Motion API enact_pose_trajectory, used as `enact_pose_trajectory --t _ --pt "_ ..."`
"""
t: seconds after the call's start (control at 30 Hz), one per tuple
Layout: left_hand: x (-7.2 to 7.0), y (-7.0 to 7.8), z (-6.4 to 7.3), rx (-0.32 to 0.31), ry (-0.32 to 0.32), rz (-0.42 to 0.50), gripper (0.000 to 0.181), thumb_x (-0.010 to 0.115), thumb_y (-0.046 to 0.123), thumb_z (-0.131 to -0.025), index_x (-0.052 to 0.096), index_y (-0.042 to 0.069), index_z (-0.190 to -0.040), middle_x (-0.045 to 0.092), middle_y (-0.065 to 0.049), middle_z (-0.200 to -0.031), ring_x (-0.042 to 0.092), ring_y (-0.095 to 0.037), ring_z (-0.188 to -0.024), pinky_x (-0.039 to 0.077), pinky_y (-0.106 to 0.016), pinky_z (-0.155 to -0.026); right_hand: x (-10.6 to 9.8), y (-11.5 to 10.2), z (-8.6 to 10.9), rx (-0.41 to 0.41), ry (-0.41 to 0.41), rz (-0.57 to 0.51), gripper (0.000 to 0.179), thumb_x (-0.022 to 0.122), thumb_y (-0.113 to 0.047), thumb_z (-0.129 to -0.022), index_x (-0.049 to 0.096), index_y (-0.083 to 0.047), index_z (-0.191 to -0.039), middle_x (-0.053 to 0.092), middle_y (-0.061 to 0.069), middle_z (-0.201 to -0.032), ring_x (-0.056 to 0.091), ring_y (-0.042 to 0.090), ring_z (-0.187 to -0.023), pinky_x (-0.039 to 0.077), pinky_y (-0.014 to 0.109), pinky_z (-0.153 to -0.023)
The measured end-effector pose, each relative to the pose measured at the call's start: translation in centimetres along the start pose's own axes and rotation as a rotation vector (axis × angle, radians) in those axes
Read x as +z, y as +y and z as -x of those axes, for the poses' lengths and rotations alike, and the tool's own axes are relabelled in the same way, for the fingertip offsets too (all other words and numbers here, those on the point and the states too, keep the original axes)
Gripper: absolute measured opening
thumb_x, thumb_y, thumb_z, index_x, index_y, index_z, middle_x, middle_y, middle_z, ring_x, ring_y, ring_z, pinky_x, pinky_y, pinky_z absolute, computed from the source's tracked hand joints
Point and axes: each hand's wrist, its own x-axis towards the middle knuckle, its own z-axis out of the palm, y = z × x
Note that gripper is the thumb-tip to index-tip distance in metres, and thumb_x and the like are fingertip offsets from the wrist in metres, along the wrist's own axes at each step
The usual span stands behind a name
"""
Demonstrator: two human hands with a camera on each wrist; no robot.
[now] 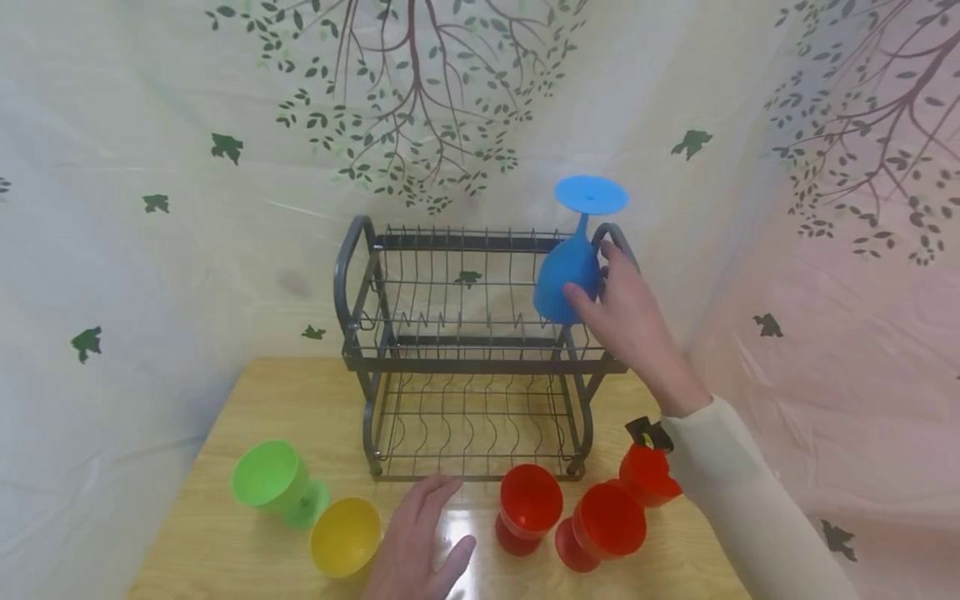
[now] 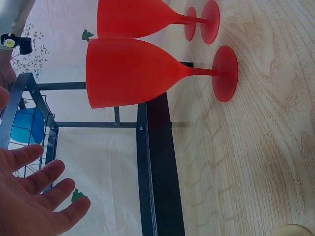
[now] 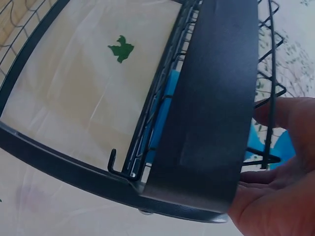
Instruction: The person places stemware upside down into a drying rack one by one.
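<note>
A blue plastic goblet stands upside down, foot uppermost, at the right end of the black dish rack's upper tier. My right hand grips its bowl from the right, thumb at the front. In the right wrist view, the rack's bar hides most of the goblet, and the hand is partly seen beyond it. My left hand hovers near the table's front with nothing in it, between a yellow goblet and a red goblet. Its fingers are spread in the left wrist view.
Two more red goblets, one nearer and one partly behind my right sleeve, stand at the table's right. A green goblet is at the left. The rack's lower wire tier sits on the wooden table, before a printed curtain.
</note>
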Motion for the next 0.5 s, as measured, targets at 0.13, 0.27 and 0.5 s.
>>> enact_pose_trajectory --t 0.13,0.27,0.5 --pt "0.0 0.0 0.0 -0.005 -0.010 0.005 0.065 0.080 0.030 -0.082 0.060 0.012 -0.141 0.056 -0.002 -0.143 0.058 -0.022 -0.127 0.056 -0.045 -0.096 -0.1 0.2 1.4 -0.002 0.063 -0.062 0.081 0.058 -0.038 -0.104 0.016 -0.008 -0.166 0.023 0.017 -0.169 0.036 0.045 -0.148 0.039 0.064 -0.112" --pt "-0.1 0.1 -0.3 0.003 -0.023 0.000 0.063 0.078 0.032 -0.085 0.059 0.011 -0.140 0.055 -0.002 -0.143 0.057 -0.022 -0.127 0.055 -0.045 -0.098 -0.3 0.3 3.0 -0.022 0.153 -0.097 0.074 0.057 -0.046 -0.103 0.029 -0.014 -0.163 0.036 0.014 -0.164 0.044 0.042 -0.144 0.042 0.064 -0.111" --pt "-0.1 0.6 -1.2 -0.007 -0.090 0.018 0.065 0.078 0.034 -0.087 0.056 0.011 -0.144 0.052 -0.006 -0.147 0.054 -0.024 -0.131 0.052 -0.048 -0.104 -0.6 0.9 5.9 -0.059 0.276 -0.174 0.056 0.062 -0.042 -0.102 0.051 -0.017 -0.151 0.055 0.006 -0.150 0.054 0.031 -0.134 0.046 0.061 -0.108"
